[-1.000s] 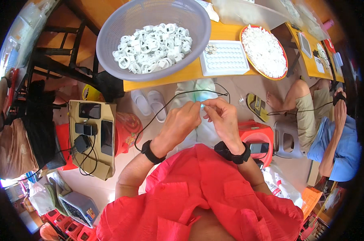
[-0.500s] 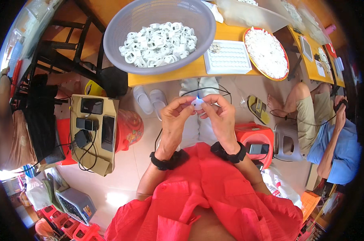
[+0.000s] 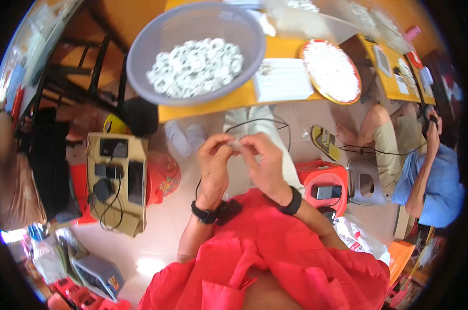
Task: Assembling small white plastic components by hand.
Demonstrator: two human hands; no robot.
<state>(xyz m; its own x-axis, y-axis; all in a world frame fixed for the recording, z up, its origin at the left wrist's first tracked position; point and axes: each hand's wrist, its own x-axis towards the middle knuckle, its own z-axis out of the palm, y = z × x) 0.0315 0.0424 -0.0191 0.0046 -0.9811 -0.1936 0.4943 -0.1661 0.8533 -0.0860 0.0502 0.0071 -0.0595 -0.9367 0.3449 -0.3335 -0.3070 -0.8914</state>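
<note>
Held between the fingertips of my left hand [image 3: 215, 161] and my right hand [image 3: 265, 161] is a small white plastic part [image 3: 235, 145], mostly covered by the fingers and blurred. Both hands are closed in a pinch and meet in front of my lap. Beyond them, on a yellow table [image 3: 213, 106], stands a large grey plastic basket [image 3: 139, 77] with many white ring-shaped parts [image 3: 195, 70] in it. To its right lies a white tray [image 3: 285, 93] with rows of round marks and a few small pieces at its upper left corner. A round red-and-yellow-rimmed plate [image 3: 359, 89] holds a heap of small white pieces [image 3: 331, 70].
At left, a cardboard box [image 3: 102, 212] carries phones and cables beside a red bucket [image 3: 162, 178]. A red stool [image 3: 309, 181] with a device [image 3: 329, 192] stands at right. Another person in a blue shirt [image 3: 435, 188] sits there. Slippers [image 3: 177, 138] lie under the table.
The view has shifted slightly. My hands have drawn a little closer together, moved slightly left in the picture, and now cover more of the white part.
</note>
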